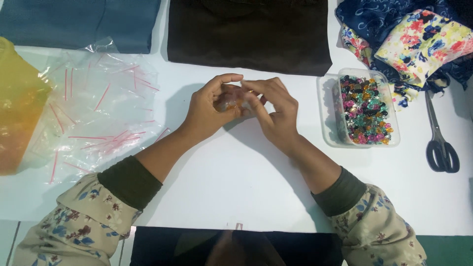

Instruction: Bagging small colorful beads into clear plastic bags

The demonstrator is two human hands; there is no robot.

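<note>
Right now both hands are meeting above the white table point(236, 172), pinching a small clear bag point(232, 102) between them. The left hand point(209, 109) is curling thumb and forefinger around the bag's near side, while the right hand point(276, 111) is closing its fingertips on the top edge, so both are clamping on the same pouch. It is looking thin, limp and slippery, with something small and orange-tinted showing inside; it likely weighs almost nothing, and gripping along the upper rim seems safest. Just right of the right hand a clear tub of coloured beads point(365, 109) is sitting, and left of the left hand more clear bags with red strips point(98, 108) are lying.
</note>
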